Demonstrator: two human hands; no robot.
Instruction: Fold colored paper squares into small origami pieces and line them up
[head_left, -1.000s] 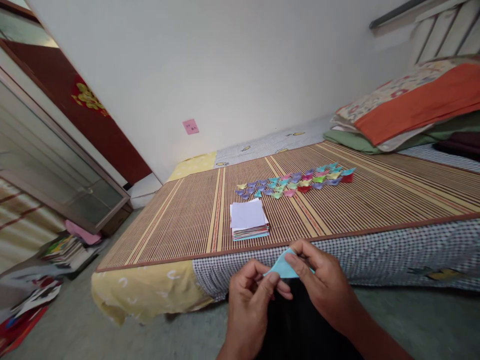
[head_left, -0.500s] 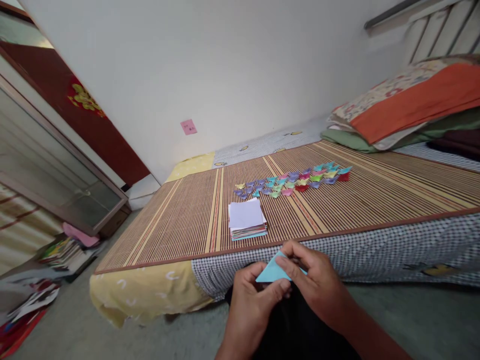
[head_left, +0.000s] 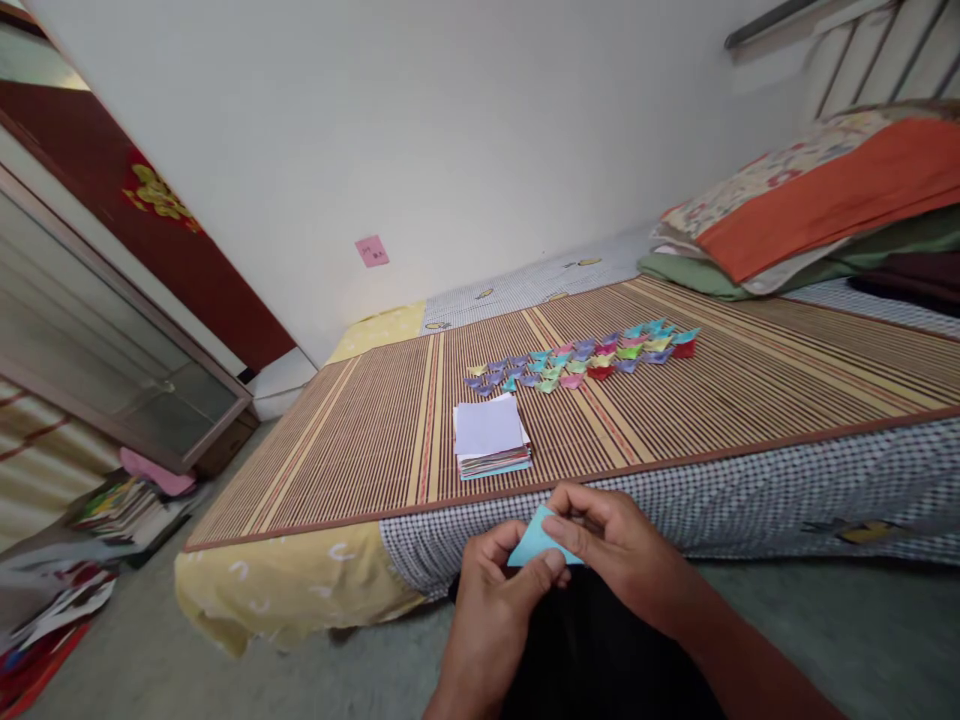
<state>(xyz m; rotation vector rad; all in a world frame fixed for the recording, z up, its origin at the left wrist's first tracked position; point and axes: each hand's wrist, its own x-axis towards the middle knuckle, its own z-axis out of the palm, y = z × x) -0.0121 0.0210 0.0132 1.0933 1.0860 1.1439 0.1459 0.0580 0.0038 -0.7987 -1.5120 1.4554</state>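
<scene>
A light-blue sheet of paper (head_left: 531,543), folded into a triangle, is held between both hands in front of the bed's edge. My left hand (head_left: 504,590) pinches its lower left part, with the thumb on the face. My right hand (head_left: 611,540) grips the right side, its thumb pressed near the upper fold and covering part of the paper. Beyond the hands, a stack of square paper (head_left: 491,428) with a lilac sheet on top lies on the mat. Behind the stack, several small folded paper boats (head_left: 574,366) in many colours stand in slanting rows.
A striped mat (head_left: 360,440) covers the bed, with a checked sheet (head_left: 750,500) hanging over its front. Pillows (head_left: 817,200) and folded bedding lie at the right. Books (head_left: 120,510) and papers are on the floor side at left, near a glass-fronted cabinet (head_left: 112,310).
Both hands have shifted slightly left with the blue paper. My right fingers and thumb have moved leftward along it, and less of its right corner shows. The camera view has moved slightly.
</scene>
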